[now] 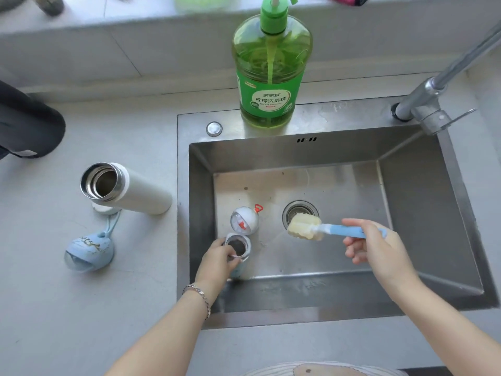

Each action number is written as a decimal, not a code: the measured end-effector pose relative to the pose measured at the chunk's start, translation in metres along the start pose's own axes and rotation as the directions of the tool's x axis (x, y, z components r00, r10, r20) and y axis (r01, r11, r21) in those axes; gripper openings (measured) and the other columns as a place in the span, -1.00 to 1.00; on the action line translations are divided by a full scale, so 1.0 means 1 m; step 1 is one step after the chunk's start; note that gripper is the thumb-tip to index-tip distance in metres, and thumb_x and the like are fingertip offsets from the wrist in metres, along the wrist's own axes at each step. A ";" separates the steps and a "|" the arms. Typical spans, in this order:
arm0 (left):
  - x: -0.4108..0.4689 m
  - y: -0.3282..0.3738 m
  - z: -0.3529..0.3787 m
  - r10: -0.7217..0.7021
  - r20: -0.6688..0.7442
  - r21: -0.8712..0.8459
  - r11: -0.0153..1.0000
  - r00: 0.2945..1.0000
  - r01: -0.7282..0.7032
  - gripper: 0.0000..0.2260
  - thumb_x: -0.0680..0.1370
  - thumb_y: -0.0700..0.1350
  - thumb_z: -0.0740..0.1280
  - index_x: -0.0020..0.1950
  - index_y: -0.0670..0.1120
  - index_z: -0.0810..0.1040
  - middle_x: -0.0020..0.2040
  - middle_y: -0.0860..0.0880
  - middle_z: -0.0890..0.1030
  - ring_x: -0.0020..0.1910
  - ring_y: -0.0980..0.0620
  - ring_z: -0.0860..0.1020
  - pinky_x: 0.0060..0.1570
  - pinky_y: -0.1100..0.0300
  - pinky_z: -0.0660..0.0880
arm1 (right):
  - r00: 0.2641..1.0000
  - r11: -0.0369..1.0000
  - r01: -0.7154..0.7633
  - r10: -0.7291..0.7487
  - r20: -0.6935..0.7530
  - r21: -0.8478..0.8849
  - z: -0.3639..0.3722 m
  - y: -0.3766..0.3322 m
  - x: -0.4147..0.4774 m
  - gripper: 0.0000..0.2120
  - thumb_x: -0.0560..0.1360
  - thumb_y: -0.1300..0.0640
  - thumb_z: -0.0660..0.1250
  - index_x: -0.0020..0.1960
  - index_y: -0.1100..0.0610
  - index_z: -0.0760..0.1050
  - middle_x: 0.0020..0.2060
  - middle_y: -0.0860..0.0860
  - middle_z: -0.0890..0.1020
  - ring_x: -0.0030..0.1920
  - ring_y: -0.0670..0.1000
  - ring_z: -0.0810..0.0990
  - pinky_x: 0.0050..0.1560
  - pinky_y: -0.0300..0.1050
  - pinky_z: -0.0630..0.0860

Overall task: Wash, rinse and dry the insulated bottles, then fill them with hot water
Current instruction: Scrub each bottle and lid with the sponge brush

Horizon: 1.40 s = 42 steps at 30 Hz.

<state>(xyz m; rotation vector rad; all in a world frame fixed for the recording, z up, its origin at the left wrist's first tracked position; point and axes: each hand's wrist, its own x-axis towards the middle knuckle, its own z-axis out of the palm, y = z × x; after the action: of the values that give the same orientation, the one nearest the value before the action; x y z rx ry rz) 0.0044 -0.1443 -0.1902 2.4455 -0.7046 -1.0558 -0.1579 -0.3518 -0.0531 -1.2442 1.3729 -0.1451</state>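
Note:
A small light-blue insulated bottle (242,263) stands upright at the front left of the steel sink (423,213), mouth open. My left hand (217,260) grips it near the rim. Just behind it lies its round white lid (245,219) with a red loop. My right hand (376,246) holds a blue-handled sponge brush (305,227) level above the sink floor, its yellow head pointing left toward the bottle. A tall white insulated bottle (127,189) stands open on the counter to the left of the sink.
A blue lid with a strap (89,251) lies on the counter left of the sink. A green dish soap pump bottle (271,66) stands on the sink's back rim. The tap (433,104) rises at the back right. The drain (298,211) sits mid-sink. A dark object (27,123) rests far left.

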 end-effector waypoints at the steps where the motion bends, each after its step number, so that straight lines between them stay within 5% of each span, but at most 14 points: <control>1: 0.000 -0.001 0.001 0.010 -0.002 0.002 1.000 1.000 -0.010 -0.92 0.46 -0.23 0.39 -0.14 -0.26 0.60 0.06 0.07 0.42 -0.06 0.06 0.45 -0.13 0.37 0.29 | 1.000 1.000 0.003 -0.003 0.006 -0.005 0.003 0.000 0.001 -0.71 0.57 0.26 0.05 -0.02 0.23 0.55 -0.38 0.11 0.49 -0.56 -0.13 0.43 -0.55 -0.32 0.38; 6: -0.010 -0.014 0.012 -0.041 -0.099 -0.067 0.997 0.994 0.034 -0.91 0.46 -0.29 0.37 -0.19 -0.31 0.53 0.11 -0.03 0.50 -0.07 0.01 0.47 -0.13 0.43 0.33 | 0.999 0.999 0.032 -0.031 0.030 -0.018 0.012 -0.003 0.001 -0.72 0.58 0.26 0.05 -0.02 0.22 0.55 -0.36 0.11 0.50 -0.55 -0.13 0.45 -0.53 -0.32 0.40; 12: -0.021 -0.013 0.016 -0.013 -0.014 0.019 1.000 1.000 0.013 -0.85 0.48 -0.23 0.34 0.01 -0.15 0.63 0.38 0.04 0.41 0.25 0.06 0.43 0.06 0.36 0.32 | 0.994 0.998 0.062 -0.060 0.095 -0.019 0.006 0.000 -0.012 -0.75 0.59 0.29 0.07 0.05 0.18 0.52 -0.27 0.12 0.62 -0.46 -0.14 0.54 -0.46 -0.32 0.47; 15: -0.030 -0.005 0.007 0.019 0.161 0.131 0.991 0.987 -0.041 -0.62 0.52 -0.15 0.31 0.33 0.06 0.46 0.49 0.11 0.22 0.43 0.11 0.25 0.21 0.26 0.34 | 0.992 0.999 0.030 -0.032 0.119 0.014 0.000 0.002 -0.021 -0.77 0.57 0.33 0.12 0.09 0.18 0.52 -0.28 0.09 0.66 -0.44 -0.14 0.56 -0.45 -0.32 0.49; 18: -0.044 0.009 -0.002 0.039 0.201 0.111 0.992 0.979 -0.062 -0.51 0.55 -0.09 0.29 0.44 0.15 0.25 0.53 0.11 0.11 0.47 0.12 0.16 0.26 0.23 0.33 | 0.987 0.999 0.041 -0.041 0.155 0.007 -0.003 0.002 -0.031 -0.78 0.55 0.35 0.17 0.10 0.16 0.50 -0.35 0.00 0.68 -0.44 -0.17 0.56 -0.46 -0.35 0.46; 21: -0.064 0.019 -0.026 0.095 0.044 0.010 0.995 0.995 -0.095 -0.54 0.55 -0.09 0.29 0.43 0.09 0.30 0.50 0.09 0.19 0.46 0.16 0.18 0.30 0.33 0.18 | 0.970 0.997 0.059 -0.047 0.239 -0.040 -0.006 0.000 -0.040 -0.75 0.54 0.38 0.19 0.14 0.16 0.47 -0.29 0.04 0.66 -0.46 -0.17 0.54 -0.46 -0.36 0.45; 23: -0.075 0.018 -0.057 0.109 -0.197 -0.021 0.993 0.974 -0.115 -0.62 0.53 -0.12 0.32 0.35 0.01 0.42 0.43 0.08 0.34 0.40 0.15 0.29 0.22 0.43 0.16 | 0.955 0.995 0.047 -0.021 0.297 -0.083 -0.005 -0.003 -0.045 -0.74 0.53 0.41 0.18 0.14 0.18 0.45 -0.27 0.08 0.63 -0.49 -0.15 0.53 -0.46 -0.35 0.44; 26: -0.081 0.000 -0.109 -0.031 -0.545 -0.113 0.993 0.838 -0.037 -0.64 0.48 -0.24 0.35 0.28 -0.13 0.46 0.33 -0.06 0.44 0.35 0.00 0.37 0.22 0.40 0.17 | 0.937 0.985 0.049 0.012 0.349 -0.165 -0.002 -0.005 -0.051 -0.75 0.52 0.46 0.13 0.10 0.22 0.43 -0.32 0.11 0.57 -0.56 -0.12 0.44 -0.53 -0.34 0.37; 28: -0.077 -0.020 -0.136 -0.179 -0.656 -0.176 0.981 0.733 0.082 -0.53 0.45 -0.26 0.36 0.35 -0.18 0.38 0.38 -0.13 0.36 0.40 -0.08 0.28 0.35 0.22 0.17 | 0.930 0.962 0.091 0.010 0.367 -0.258 0.002 -0.002 -0.052 -0.76 0.51 0.46 0.12 0.06 0.21 0.43 -0.40 0.06 0.56 -0.56 -0.07 0.36 -0.51 -0.27 0.33; 30: -0.070 -0.038 -0.152 -0.310 -0.664 -0.203 0.951 0.680 0.235 -0.38 0.43 -0.20 0.41 0.44 -0.17 0.25 0.47 -0.13 0.23 0.46 -0.09 0.17 0.39 0.06 0.15 | 0.930 0.920 0.138 0.008 0.369 -0.366 0.006 0.004 -0.051 -0.78 0.49 0.41 0.13 0.00 0.16 0.44 -0.49 -0.03 0.54 -0.51 -0.02 0.32 -0.44 -0.19 0.28; 34: -0.059 -0.073 -0.163 -0.529 -0.496 -0.288 0.849 0.689 0.444 -0.19 0.39 -0.07 0.47 0.51 -0.13 0.08 0.51 -0.10 0.13 0.47 -0.13 0.13 0.36 -0.01 0.19 | 0.907 0.842 0.279 -0.073 0.414 -0.462 0.021 0.010 -0.058 -0.96 0.51 0.17 0.26 -0.07 0.08 0.49 -0.51 -0.04 0.45 -0.42 0.02 0.33 -0.35 -0.16 0.26; 38: -0.055 -0.096 -0.167 -0.547 -0.477 -0.289 0.837 0.688 0.465 -0.36 0.41 -0.11 0.44 0.41 -0.15 0.25 0.37 -0.18 0.30 0.34 -0.22 0.24 0.22 0.04 0.31 | 0.866 0.806 0.388 -0.152 0.477 -0.447 0.028 0.006 -0.065 -0.91 0.51 0.05 0.29 -0.07 -0.14 0.51 -0.55 -0.06 0.41 -0.51 -0.07 0.32 -0.40 -0.23 0.26; 42: -0.071 -0.091 -0.154 -0.510 -0.508 -0.308 0.860 0.694 0.407 -0.45 0.35 -0.11 0.48 0.27 -0.18 0.37 0.26 -0.17 0.38 0.24 -0.22 0.34 0.19 0.08 0.29 | 0.886 0.875 0.267 -0.058 0.460 -0.404 0.022 0.014 -0.077 -0.91 0.53 0.22 0.26 -0.03 0.06 0.51 -0.55 -0.02 0.50 -0.59 -0.09 0.34 -0.54 -0.33 0.29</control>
<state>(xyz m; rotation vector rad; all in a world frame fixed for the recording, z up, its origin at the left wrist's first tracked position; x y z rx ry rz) 0.1047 -0.0074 -0.0992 2.6313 0.2146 -0.4177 -0.1712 -0.2787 -0.0195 -1.6722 0.9241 0.3476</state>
